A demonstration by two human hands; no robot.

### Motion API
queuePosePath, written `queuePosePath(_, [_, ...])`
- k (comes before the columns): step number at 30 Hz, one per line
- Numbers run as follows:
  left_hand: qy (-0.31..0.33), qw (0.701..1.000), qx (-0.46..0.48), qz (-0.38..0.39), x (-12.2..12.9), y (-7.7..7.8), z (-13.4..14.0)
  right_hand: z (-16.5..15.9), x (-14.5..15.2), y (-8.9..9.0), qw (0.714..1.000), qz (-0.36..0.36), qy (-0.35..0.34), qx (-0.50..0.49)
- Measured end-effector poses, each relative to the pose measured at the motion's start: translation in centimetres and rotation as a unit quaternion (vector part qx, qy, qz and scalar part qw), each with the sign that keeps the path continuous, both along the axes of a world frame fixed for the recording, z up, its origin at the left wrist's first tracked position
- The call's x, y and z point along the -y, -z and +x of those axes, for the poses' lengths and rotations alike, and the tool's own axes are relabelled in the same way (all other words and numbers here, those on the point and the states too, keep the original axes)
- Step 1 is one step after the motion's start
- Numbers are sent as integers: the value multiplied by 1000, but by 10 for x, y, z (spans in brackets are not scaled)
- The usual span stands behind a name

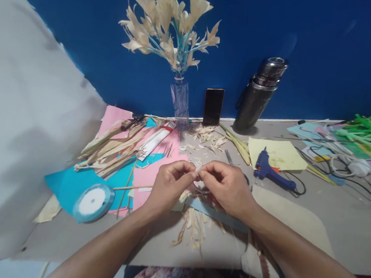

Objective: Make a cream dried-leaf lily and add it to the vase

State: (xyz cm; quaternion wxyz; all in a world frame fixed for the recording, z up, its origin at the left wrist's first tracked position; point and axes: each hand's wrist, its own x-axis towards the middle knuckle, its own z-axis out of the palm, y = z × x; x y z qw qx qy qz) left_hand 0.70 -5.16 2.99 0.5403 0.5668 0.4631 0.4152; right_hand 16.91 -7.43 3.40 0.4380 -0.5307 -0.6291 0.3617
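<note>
My left hand and my right hand meet above the middle of the table, thumbs and fingertips pinched together and almost touching. What they pinch is too small and too hidden to name. A thin stick runs toward my left hand from the side; whether it touches the hand I cannot tell. Below the hands lie loose dry husk strips and a pale blue strip. Just beyond them are curled husk scraps and a metal tool tip, its rest hidden behind my right hand.
A clear bottle holds husk flowers at the back, near a phone and a leaning flask. A blue glue gun with cords lies right. Left are a ribbon roll and a husk pile.
</note>
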Motion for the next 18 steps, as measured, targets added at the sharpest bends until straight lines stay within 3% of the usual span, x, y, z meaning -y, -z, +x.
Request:
queuePosePath(9, [28, 998, -32, 45, -4, 1, -4, 6, -2, -3, 999, 30, -6, 44])
queuePosePath(18, [51, 997, -39, 35, -4, -4, -3, 6, -1, -2, 993, 67, -12, 101])
